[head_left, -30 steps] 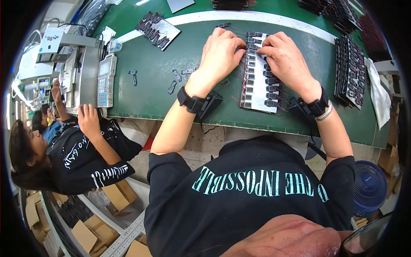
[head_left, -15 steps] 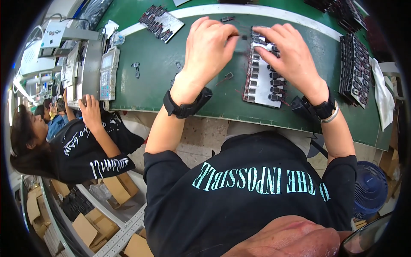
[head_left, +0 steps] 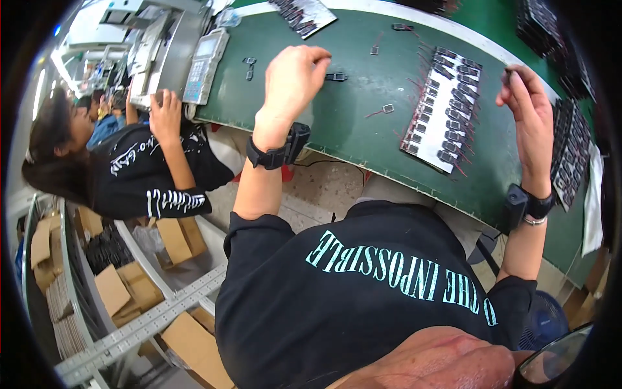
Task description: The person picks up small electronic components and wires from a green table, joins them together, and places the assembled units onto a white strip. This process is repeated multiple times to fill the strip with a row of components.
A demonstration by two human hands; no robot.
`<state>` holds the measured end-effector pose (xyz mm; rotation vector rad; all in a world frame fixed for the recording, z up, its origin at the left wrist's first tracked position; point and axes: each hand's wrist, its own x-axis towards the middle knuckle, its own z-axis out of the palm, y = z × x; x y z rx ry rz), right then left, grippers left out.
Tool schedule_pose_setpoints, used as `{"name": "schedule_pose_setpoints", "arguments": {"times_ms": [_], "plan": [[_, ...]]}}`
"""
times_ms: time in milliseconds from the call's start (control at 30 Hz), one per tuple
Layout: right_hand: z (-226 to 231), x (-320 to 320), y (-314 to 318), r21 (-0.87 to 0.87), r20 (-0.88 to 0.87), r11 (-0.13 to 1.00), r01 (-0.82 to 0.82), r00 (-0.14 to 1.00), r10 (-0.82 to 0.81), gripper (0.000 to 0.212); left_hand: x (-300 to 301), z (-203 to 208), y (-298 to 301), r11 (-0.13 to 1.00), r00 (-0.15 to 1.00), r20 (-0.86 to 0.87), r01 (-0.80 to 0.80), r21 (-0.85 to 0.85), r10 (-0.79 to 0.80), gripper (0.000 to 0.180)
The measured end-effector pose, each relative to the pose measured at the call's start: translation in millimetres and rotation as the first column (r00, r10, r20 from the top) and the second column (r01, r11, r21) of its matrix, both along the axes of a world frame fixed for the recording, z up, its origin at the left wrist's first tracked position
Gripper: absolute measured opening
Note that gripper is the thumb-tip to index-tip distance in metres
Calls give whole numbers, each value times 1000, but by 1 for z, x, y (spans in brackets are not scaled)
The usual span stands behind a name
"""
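My left hand (head_left: 291,76) is over the green table with thumb and fingertips pinched together; whatever they may hold is hidden. A small black part (head_left: 336,76) shows right beside its fingers. To the right, my right hand (head_left: 530,107) is raised past the board and pinches a small dark part (head_left: 508,74) between thumb and fingers. Between my hands lies a white board (head_left: 438,117) with two rows of small black components with thin red wires. A loose wired component (head_left: 388,109) lies left of the board. Two more small pieces, one dark (head_left: 402,27) and one square (head_left: 374,50), lie farther back.
A second loaded board (head_left: 317,23) lies at the back. Stacks of loaded boards (head_left: 571,146) stand at the right. A grey keypad device (head_left: 206,68) and a linked black piece (head_left: 249,68) are left, near a seated co-worker (head_left: 142,168). A blue fan (head_left: 543,321) stands below right.
The view has shifted. My hands have parted from over the board: the right has gone right, with a small dark part in its fingertips, and the left has gone left.
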<state>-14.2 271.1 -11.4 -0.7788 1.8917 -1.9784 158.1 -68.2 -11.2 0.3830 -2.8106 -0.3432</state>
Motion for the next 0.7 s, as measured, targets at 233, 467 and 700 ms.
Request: {"name": "schedule_pose_setpoints", "arguments": {"times_ms": [233, 467, 700], "plan": [[-14, 0, -2, -143, 375, 982, -125, 911, 170, 30, 7, -16, 7, 968, 982, -12, 186, -169, -191, 18], [-10, 9, -6, -69, 343, 988, -136, 927, 152, 28, -17, -10, 8, 906, 927, 179, 365, -216, -330, 17], [-18, 11, -10, -101, 317, 994, -40, 946, 70, 25, -38, 4, 36, 867, 880, 87, 476, -150, -468, 20]]}}
